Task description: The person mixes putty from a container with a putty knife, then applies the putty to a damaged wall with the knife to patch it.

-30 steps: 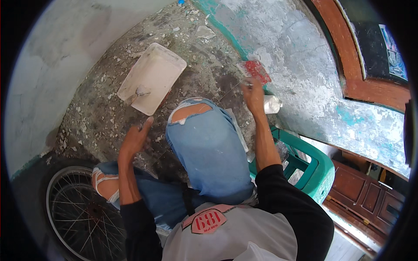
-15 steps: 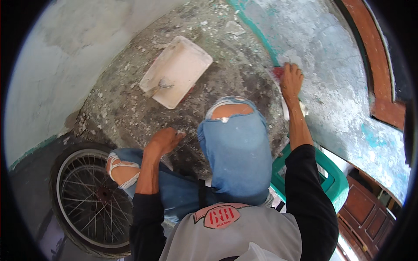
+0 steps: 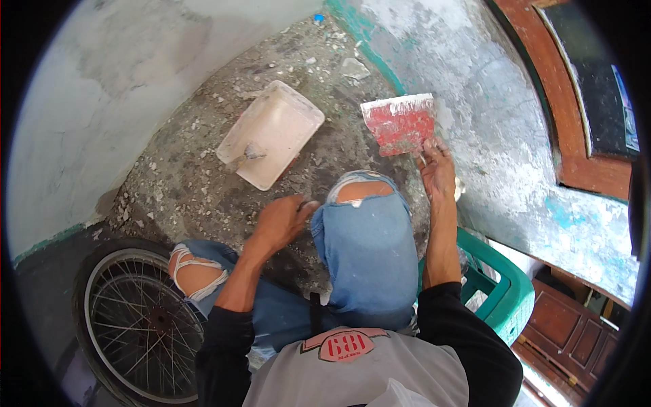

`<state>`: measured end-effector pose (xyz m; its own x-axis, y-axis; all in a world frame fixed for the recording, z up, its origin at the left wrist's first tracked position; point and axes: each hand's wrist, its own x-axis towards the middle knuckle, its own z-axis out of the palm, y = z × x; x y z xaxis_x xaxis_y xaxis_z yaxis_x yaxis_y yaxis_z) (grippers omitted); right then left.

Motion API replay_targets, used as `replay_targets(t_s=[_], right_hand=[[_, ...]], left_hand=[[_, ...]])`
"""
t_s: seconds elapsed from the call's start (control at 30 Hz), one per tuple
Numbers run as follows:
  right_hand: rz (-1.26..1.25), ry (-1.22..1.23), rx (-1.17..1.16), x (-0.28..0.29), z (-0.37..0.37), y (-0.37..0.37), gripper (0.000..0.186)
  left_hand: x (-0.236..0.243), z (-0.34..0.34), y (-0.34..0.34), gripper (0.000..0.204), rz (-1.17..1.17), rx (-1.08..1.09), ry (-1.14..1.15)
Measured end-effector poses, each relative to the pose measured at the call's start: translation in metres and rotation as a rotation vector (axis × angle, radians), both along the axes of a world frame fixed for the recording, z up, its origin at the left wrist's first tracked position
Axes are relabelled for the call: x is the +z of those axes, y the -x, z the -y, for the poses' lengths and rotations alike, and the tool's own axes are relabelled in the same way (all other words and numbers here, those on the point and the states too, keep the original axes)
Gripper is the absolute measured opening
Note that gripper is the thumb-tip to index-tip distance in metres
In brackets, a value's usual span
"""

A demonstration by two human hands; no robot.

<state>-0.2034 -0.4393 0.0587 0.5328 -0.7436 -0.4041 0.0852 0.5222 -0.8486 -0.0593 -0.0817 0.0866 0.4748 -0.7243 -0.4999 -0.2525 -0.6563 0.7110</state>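
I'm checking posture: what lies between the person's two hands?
In the head view, a knee in ripped jeans lies between the left hand and the right hand, which holds the red scraper.

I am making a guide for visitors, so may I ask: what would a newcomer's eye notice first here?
Probably the red spreader, white along its upper edge, held in the right hand near the scraped wall. Next comes the pale tray on the rubble-strewn floor, left of the spreader, with a small tool in it. The spoked wheel at lower left and green plastic chair at right also stand out.
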Motion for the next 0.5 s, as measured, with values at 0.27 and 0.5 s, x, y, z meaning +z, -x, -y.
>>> replay_targets(t_s=[0.27, 0.5], right_hand=[[0.078, -0.249, 0.475, 0.022, -0.104, -0.094, 0.029], [0.021, 0.183, 1.38, 0.04, -0.134, -0.198, 0.04]], left_hand=[[0.002, 0.032, 0.03, 0.043, -0.499, 0.634, 0.655], [0.049, -0.029, -0.024, 0.05, -0.031, 1.353, 0.891]])
